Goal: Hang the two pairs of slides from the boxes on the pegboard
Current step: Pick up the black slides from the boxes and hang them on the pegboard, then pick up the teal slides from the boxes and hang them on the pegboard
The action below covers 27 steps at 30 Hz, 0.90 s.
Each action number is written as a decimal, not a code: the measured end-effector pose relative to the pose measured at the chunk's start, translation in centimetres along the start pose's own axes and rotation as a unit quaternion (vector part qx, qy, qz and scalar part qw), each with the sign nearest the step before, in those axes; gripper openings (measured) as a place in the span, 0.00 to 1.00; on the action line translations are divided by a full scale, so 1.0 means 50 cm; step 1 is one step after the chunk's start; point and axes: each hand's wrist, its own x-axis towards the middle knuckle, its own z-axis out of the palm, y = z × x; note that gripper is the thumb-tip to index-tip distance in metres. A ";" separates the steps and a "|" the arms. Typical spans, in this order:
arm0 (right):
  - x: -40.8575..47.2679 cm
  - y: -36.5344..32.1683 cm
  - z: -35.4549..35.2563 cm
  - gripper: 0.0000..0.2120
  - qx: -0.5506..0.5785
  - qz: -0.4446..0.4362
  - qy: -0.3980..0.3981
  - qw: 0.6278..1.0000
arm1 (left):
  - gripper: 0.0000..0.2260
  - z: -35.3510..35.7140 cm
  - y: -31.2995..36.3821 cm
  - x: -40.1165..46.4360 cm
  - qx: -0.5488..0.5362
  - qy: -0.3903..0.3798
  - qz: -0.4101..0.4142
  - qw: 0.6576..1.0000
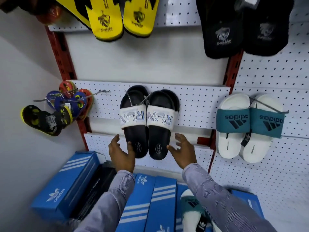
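Note:
A pair of black slides with white straps (147,124) hangs toes-down from a hook on the white pegboard (197,101), in the middle panel. My left hand (121,152) is open at the left slide's lower edge, its thumb touching the sole. My right hand (183,150) is open just right of the right slide's toe, fingers spread, holding nothing. A white pair with teal straps (249,126) hangs on a hook at the right. Another teal-strapped white slide (192,210) lies below on the blue shoe boxes (147,198), partly hidden by my right sleeve.
Small colourful children's sandals (66,108) hang on hooks at the left by a red upright (63,54). Yellow sandals (122,17) and black ones (242,27) hang above. An open blue box (70,183) sits lower left beside the grey wall.

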 end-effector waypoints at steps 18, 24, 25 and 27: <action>-0.318 0.541 -0.203 0.38 -0.181 0.422 -0.024 0.888 | 0.36 0.214 -0.282 -0.549 0.184 -0.448 -0.351 0.801; -0.303 0.618 -0.187 0.55 -0.233 0.473 -0.096 0.844 | 0.35 0.258 -0.319 -0.581 0.287 -0.437 -0.357 0.774; -0.300 0.627 -0.186 0.57 -0.235 0.473 -0.102 0.843 | 0.34 0.263 -0.336 -0.584 0.294 -0.427 -0.357 0.777; -0.293 0.635 -0.189 0.60 -0.238 0.476 -0.115 0.839 | 0.30 0.267 -0.346 -0.583 0.310 -0.412 -0.354 0.780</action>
